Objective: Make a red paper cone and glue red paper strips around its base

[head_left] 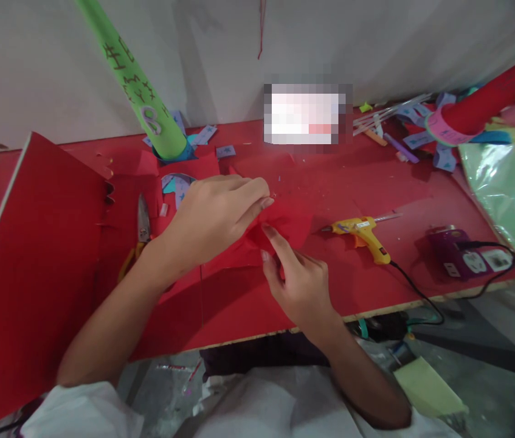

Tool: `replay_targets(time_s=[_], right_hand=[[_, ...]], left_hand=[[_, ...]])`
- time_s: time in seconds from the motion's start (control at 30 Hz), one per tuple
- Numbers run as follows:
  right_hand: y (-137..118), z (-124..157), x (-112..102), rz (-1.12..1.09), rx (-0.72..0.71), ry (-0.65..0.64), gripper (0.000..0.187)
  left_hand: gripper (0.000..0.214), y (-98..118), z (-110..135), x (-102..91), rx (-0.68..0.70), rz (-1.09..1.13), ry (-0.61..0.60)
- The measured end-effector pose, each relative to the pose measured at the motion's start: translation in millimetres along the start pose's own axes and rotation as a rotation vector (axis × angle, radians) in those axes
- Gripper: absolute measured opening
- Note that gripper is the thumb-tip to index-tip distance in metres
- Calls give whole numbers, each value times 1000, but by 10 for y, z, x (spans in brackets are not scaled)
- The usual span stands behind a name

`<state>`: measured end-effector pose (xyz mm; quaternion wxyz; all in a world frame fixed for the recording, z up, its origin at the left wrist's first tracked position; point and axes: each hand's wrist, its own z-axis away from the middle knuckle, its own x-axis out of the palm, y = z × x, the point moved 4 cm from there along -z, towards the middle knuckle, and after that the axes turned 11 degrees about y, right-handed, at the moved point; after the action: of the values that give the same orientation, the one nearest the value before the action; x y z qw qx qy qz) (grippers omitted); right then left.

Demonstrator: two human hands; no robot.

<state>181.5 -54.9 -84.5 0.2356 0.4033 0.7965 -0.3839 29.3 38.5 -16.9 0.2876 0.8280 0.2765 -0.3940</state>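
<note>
A thin red sheet [298, 222], paper or cloth, lies crumpled between my hands and is hard to tell from the red table. My right hand [303, 286] pinches a fold of it between thumb and forefinger. Over the sheet's left part arches my left hand [216, 213], its fingers curled and fingertips drawn together close to the right forefinger. Whatever sits in that left pinch is hidden. Scissors with yellow handles [143, 222] lie left of my left wrist. To the right of my hands rests a yellow glue gun [360, 231] with a clear stick in its back.
A green paper tube [148, 103] with writing stands at the back left. A red board [33, 261] rises on the left. On the right are a purple power socket [455, 252], a shiny green sheet [508, 188] and a red roll [498, 91]. The glue gun's cord hangs over the front edge.
</note>
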Motion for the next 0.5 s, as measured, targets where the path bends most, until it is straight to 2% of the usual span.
replay_targets(time_s=[0.33, 0.5], right_hand=[[3, 1, 5, -3, -5, -1, 42], [23, 13, -37, -20, 20, 43, 41]], left_hand=[[31, 4, -9, -18, -17, -4, -8], [30, -1, -14, -34, -14, -12, -19]])
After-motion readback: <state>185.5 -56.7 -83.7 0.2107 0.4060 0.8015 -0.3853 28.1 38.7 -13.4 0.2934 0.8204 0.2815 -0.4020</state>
